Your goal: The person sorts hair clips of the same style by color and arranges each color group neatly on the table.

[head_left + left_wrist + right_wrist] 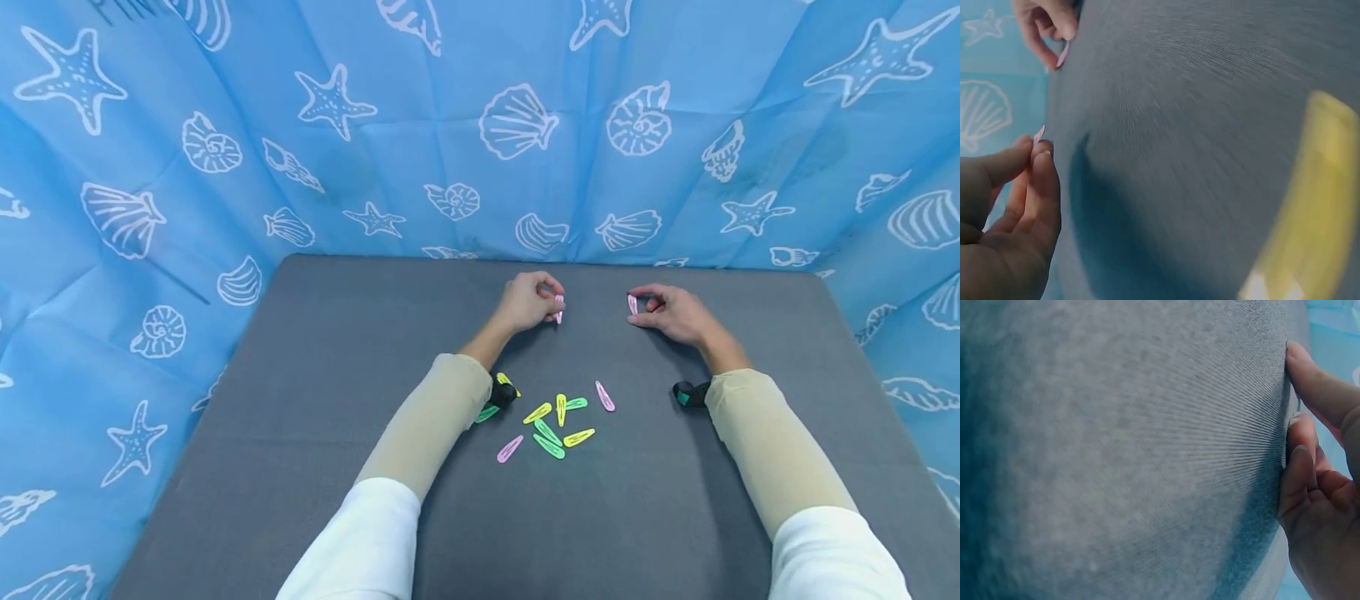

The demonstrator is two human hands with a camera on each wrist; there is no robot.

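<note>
Toward the far edge of the table, my left hand [527, 302] pinches a pink snap hair clip [558, 310] between thumb and fingers. Across a short gap, my right hand [675, 315] holds another pink hair clip [633, 305] by its ends. The left wrist view catches both clips, the left one [1038, 135] edge-on at the fingertips. In the right wrist view, the right hand [1322, 481] shows but its clip is hidden. Between the forearms lie loose clips: pink [605, 397], yellow [561, 409] and green [548, 447].
A grey cloth covers the table [337, 358]. Behind it hangs a blue curtain [450, 125] with white shells and starfish. One yellow clip [507, 384] and a green one [487, 413] lie partly behind the left wrist camera [502, 392]. Another pink clip [510, 449] is nearer.
</note>
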